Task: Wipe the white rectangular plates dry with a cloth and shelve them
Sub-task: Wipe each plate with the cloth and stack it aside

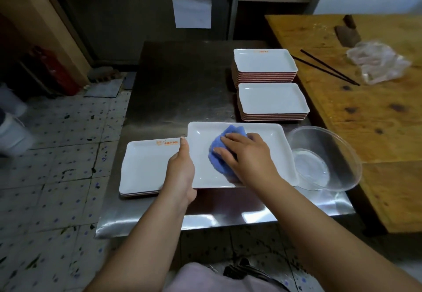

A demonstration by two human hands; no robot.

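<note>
A white rectangular plate is held just above the steel table. My left hand grips its left edge, thumb on top of the rim. A blue cloth lies inside the plate, and my right hand presses down on it with the fingers spread flat. To the left, partly under the held plate, lies a short stack of white plates with an orange logo. Behind stand two taller stacks, one near and one far.
A clear plastic bowl sits right beside the held plate. A wooden table on the right carries black chopsticks, a crumpled plastic bag and a cleaver. Tiled floor lies left of the steel table.
</note>
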